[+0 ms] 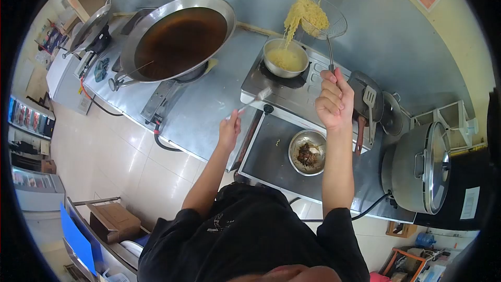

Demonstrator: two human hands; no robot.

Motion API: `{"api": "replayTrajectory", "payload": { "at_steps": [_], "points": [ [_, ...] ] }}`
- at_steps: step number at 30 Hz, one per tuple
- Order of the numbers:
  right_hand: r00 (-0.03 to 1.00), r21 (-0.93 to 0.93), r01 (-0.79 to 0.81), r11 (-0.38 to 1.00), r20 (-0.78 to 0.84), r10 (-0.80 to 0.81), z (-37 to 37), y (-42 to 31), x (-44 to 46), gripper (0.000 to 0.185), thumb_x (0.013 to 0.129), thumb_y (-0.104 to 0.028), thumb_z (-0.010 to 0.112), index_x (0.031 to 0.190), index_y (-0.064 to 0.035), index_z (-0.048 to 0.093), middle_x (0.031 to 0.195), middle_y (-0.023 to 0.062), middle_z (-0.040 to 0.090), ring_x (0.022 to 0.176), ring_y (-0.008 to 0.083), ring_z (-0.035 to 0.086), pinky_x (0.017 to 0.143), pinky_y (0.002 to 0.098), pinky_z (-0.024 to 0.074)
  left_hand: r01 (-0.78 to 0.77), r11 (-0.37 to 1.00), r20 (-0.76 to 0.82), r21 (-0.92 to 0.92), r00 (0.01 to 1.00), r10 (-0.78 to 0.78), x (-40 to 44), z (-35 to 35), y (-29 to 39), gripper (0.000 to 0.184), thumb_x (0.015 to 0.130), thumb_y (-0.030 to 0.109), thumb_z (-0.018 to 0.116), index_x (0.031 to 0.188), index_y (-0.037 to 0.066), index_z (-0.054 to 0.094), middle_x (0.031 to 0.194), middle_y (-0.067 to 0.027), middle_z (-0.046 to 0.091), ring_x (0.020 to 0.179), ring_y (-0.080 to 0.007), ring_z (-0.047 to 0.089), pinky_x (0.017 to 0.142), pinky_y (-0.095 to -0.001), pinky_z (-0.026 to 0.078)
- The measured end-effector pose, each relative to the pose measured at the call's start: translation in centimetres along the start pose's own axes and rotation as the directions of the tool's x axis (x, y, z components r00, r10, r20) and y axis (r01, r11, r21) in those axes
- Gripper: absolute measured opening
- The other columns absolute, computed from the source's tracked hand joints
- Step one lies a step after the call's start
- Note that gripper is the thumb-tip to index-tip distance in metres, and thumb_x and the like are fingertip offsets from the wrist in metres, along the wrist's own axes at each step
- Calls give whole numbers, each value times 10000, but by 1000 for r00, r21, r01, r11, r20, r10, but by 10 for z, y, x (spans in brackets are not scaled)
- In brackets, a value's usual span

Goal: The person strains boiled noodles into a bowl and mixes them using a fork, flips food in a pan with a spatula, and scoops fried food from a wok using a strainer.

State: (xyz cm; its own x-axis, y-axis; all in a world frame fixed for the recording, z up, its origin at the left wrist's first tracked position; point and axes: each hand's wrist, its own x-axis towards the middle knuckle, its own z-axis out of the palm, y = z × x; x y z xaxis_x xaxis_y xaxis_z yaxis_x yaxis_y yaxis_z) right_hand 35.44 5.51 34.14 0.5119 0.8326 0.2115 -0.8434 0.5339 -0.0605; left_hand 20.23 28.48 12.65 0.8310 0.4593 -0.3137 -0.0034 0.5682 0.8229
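My right hand (334, 99) is closed around the handle of a wire strainer (336, 19), raised above the stove. Yellow noodles (307, 15) lie in it and hang over its left side, with strands trailing down toward a small metal pot (284, 65) on the burner. More noodles and pale liquid sit inside that pot. Lower to the left, my left hand (228, 131) grips a light-handled utensil (261, 95); its metal head points at the stove's front, too blurred to tell the kind. A metal bowl (293, 152) holding dark sauce or seasoning rests below the stove.
A large wok (229, 13) of brown liquid stands on the left counter. Right of the stove lie a slotted turner (370, 99) and a dark pan (360, 81). A big lidded pot (404, 172) occupies the right end. Cardboard boxes (117, 219) are at lower left.
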Motion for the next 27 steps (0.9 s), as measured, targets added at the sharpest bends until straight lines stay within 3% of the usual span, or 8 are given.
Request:
{"api": "replayTrajectory", "payload": {
  "at_steps": [3,12,27],
  "points": [
    [1000,10,7,1000,-15,-7,-4,5,0,347,1048,-335,321,878,-55,435,558,-23,365,353,83,344,312,244,282,49,998,-13,-27,999,-49,-21,-44,-30,447,968,388,562,1082,-35,650,619,77,409,517,-30,323,463,-212,239],
    [998,-17,49,999,-49,-50,10,18,14,337,1046,-317,335,875,-46,438,547,-29,357,339,74,329,296,231,258,37,978,-105,204,994,-16,-43,-135,-61,422,985,373,534,1058,-19,674,633,64,434,592,-42,373,556,-218,286],
    [996,-94,65,993,74,-58,93,20,44,304,1042,-262,321,886,-13,399,536,-4,342,309,83,313,266,233,251,74,965,-60,251,996,-60,-46,-138,-63,428,965,408,557,1037,10,695,647,69,476,630,-37,413,611,-208,309]
  ]
}}
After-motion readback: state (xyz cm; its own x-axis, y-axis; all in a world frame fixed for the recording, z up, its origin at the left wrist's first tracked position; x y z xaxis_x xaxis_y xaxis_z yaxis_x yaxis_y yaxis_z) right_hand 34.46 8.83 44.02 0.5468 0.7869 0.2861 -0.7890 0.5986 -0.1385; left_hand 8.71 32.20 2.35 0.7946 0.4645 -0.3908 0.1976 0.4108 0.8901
